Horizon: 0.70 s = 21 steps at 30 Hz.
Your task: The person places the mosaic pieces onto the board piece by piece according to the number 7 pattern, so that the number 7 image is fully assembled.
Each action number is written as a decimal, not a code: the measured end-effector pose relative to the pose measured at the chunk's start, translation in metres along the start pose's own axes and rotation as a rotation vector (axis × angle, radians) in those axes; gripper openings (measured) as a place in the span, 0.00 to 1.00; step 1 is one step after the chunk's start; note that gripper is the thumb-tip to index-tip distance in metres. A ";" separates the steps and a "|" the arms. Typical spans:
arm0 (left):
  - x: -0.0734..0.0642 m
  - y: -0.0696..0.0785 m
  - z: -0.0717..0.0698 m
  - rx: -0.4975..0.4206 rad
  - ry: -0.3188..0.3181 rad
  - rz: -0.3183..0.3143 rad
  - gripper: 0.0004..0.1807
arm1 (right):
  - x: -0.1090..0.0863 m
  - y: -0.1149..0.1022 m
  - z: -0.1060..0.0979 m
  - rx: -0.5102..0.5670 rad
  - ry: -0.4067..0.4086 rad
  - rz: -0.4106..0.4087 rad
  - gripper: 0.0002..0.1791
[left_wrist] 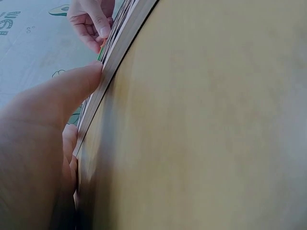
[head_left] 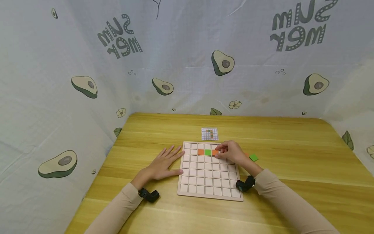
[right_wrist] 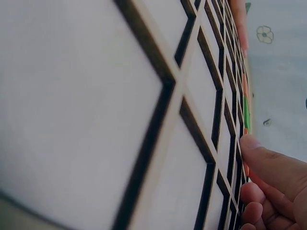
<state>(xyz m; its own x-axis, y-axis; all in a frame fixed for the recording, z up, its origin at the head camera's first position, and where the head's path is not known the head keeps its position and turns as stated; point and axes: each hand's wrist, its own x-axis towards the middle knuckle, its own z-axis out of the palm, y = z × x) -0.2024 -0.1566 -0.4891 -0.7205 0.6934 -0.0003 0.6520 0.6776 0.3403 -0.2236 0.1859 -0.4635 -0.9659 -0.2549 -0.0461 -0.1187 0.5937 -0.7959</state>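
A square wooden grid board lies on the table. Along its second row from the far side sit an orange tile and a green tile, side by side. Right of them, my right hand pinches another orange tile between thumb and fingers, low over the row. In the right wrist view the thumb comes down at the tile row, hiding part of it. My left hand lies spread on the table, its thumb and fingertips touching the board's left edge.
Beyond the board lies a small card printed with a coloured grid pattern. A loose green tile lies right of the board, with some orange showing beside it behind the right wrist. A printed curtain encloses the table's back and sides.
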 end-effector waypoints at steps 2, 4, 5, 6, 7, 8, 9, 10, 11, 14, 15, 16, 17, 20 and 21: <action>0.000 0.000 -0.001 -0.002 -0.002 -0.001 0.44 | 0.000 0.000 -0.001 0.001 -0.001 -0.002 0.12; 0.000 0.001 -0.001 0.002 -0.008 -0.003 0.44 | -0.001 -0.001 -0.002 0.010 -0.001 0.003 0.12; 0.000 0.001 -0.001 0.002 -0.011 -0.004 0.44 | -0.002 -0.001 -0.003 0.017 -0.001 0.001 0.13; 0.000 0.001 -0.001 0.004 -0.015 -0.006 0.44 | -0.002 0.000 -0.004 0.021 -0.001 -0.008 0.13; 0.000 0.001 -0.001 0.002 -0.016 -0.006 0.45 | -0.003 0.000 -0.006 0.030 0.000 -0.014 0.13; 0.000 0.001 -0.001 0.002 -0.016 -0.006 0.45 | -0.004 0.000 -0.009 0.036 0.004 -0.021 0.13; 0.000 0.001 0.000 0.001 -0.016 -0.005 0.44 | -0.005 0.000 -0.012 0.042 0.009 -0.032 0.13; 0.000 0.002 0.000 -0.001 -0.015 -0.004 0.44 | -0.005 0.000 -0.015 0.044 0.011 -0.048 0.14; 0.000 0.002 0.000 -0.003 -0.013 -0.003 0.44 | -0.006 0.001 -0.019 0.045 0.014 -0.056 0.14; 0.000 0.002 0.000 -0.005 -0.011 -0.003 0.44 | -0.008 0.002 -0.032 0.041 0.024 -0.057 0.16; 0.000 0.002 0.000 -0.006 -0.012 -0.004 0.44 | -0.009 0.003 -0.037 0.043 0.024 -0.055 0.16; 0.000 0.002 0.000 -0.009 -0.012 -0.005 0.44 | -0.011 0.003 -0.042 0.047 0.022 -0.053 0.17; 0.000 0.002 0.000 -0.010 -0.012 -0.006 0.44 | -0.012 0.004 -0.047 0.050 0.021 -0.051 0.17; 0.000 0.002 0.000 -0.011 -0.013 -0.009 0.44 | -0.019 0.007 -0.061 0.066 0.019 -0.059 0.18; 0.000 0.002 0.000 -0.012 -0.013 -0.010 0.44 | -0.021 0.008 -0.065 0.073 0.017 -0.064 0.18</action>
<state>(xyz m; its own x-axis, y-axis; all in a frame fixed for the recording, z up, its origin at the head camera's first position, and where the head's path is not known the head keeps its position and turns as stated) -0.2013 -0.1557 -0.4881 -0.7239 0.6897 -0.0164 0.6415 0.6817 0.3519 -0.2191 0.2458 -0.4300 -0.9608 -0.2769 0.0162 -0.1637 0.5189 -0.8390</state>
